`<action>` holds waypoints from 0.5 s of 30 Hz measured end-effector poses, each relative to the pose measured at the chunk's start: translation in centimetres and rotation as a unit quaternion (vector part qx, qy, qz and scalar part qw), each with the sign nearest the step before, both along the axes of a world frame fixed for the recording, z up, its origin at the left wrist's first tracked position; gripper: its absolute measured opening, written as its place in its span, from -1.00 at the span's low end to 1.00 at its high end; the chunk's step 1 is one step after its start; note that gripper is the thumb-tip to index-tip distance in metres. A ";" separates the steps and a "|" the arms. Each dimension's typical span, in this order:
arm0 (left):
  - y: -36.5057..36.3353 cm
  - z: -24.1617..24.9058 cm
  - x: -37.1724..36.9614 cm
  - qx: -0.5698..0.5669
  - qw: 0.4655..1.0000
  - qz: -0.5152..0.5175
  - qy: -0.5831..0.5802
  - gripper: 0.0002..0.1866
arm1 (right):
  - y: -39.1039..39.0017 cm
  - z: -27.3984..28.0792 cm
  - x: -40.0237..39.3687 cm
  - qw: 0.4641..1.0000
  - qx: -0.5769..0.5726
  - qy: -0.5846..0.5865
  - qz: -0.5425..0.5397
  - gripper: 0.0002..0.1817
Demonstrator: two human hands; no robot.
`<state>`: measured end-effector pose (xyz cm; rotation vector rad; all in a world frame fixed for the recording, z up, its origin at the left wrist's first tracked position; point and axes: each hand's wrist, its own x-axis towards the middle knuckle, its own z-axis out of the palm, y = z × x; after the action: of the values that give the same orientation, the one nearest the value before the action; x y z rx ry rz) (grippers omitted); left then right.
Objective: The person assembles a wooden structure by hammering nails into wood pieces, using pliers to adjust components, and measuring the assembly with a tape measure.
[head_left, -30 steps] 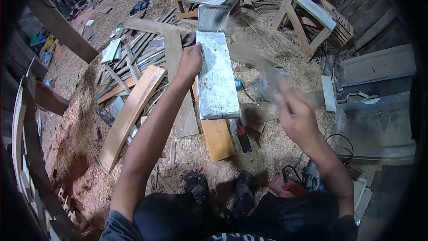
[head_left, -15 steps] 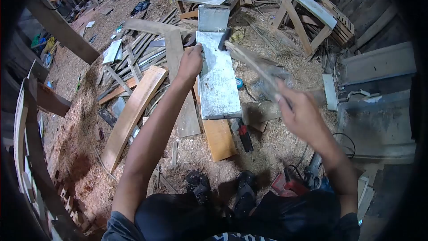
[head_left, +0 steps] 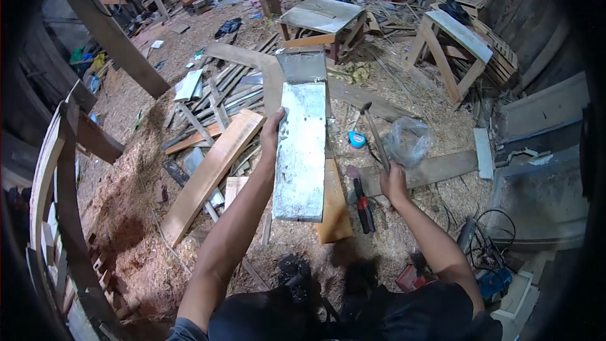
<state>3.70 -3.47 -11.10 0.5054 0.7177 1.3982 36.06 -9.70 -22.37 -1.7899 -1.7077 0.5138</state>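
My left hand (head_left: 271,136) is wrapped around the left edge of a long white-painted board (head_left: 299,158), worn and speckled with dark marks. A short grey-white piece (head_left: 302,67) stands at the board's far end. In my right hand (head_left: 394,186) is a hammer (head_left: 376,136), gripped low on its wooden handle, its dark head up and away from me, right of the board. An orange-brown plank (head_left: 334,211) shows partly from beneath the white board. Between board and right hand lie a blue tape measure (head_left: 356,139) and a red-and-black handled tool (head_left: 363,208).
Loose planks and strips (head_left: 218,98) are piled on the sawdust floor to the left, with a broad plank (head_left: 211,177) nearer me. A clear plastic bag (head_left: 408,141) lies beyond my right hand. Low wooden stands (head_left: 325,14) are farther back; corded power tools (head_left: 493,283) lie lower right.
The hammer has swung off the board's far end to the right and down. The white board, still in my left hand, has come closer to me. My view has tilted up slightly.
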 end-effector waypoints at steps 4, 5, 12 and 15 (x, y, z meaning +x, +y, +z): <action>-1.6 1.1 -1.1 -0.015 0.999 -0.017 -0.046 -0.57 | 0.4 -0.9 -0.5 0.995 -0.006 -0.101 0.001 -0.44; -1.6 1.4 -1.3 -0.019 0.998 -0.005 -0.052 -0.58 | 0.2 1.6 -1.9 0.988 0.052 -0.147 0.002 -0.36; -0.2 1.2 -3.8 0.084 0.995 -0.013 0.045 -0.59 | 0.2 12.6 -12.5 0.945 0.062 0.182 0.263 -0.28; -2.1 2.3 -2.6 -0.054 0.983 -0.042 -0.172 -0.55 | -0.6 13.6 -12.8 0.958 0.017 0.160 0.238 -0.49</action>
<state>1.06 -5.55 -8.79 0.1981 0.4818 1.3156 23.27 -10.34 -8.82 -1.1795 -1.8909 0.9152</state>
